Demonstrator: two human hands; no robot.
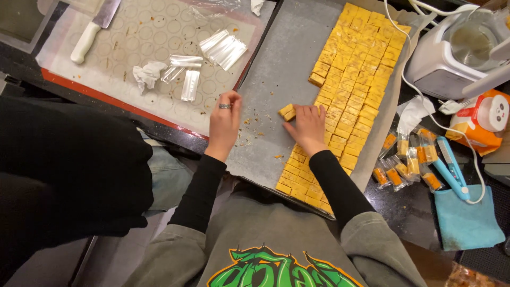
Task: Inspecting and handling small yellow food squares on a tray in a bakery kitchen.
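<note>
The right hand (309, 126) lies flat on the baking tray (276, 79), fingers spread and pressing lightly on the near edge of the slab of cut yellow squares (350, 90), with its fingertips against a loose yellow piece (287, 111) that sits just left of the slab on bare tray paper. The hand grips nothing; it is open, palm down. The left hand (224, 125), wearing a ring, hovers just left of that loose piece at the tray's edge, fingers curled loosely inward and holding nothing that shows.

The loose piece looks like a small, light block of soft confection: probably firm enough to lift by pinching its two long sides, but likely to dent or smear if squeezed hard, and perhaps a little tacky. Crumbs scattered near it suggest the edges break off easily.

The surface is dark and crowded. Left of the tray lies a silicone mat (154, 64) with printed circles, carrying clear empty wrappers (223, 49), a crumpled tissue (147, 73) and a white-handled knife (93, 32). Right of the tray lie wrapped pieces (409, 159), a blue sealing tool (451, 167) on a blue cloth (467, 223), a white appliance (451, 53) with its cord, and an orange carton (481, 122). Room beside the tray is tight on both sides.
</note>
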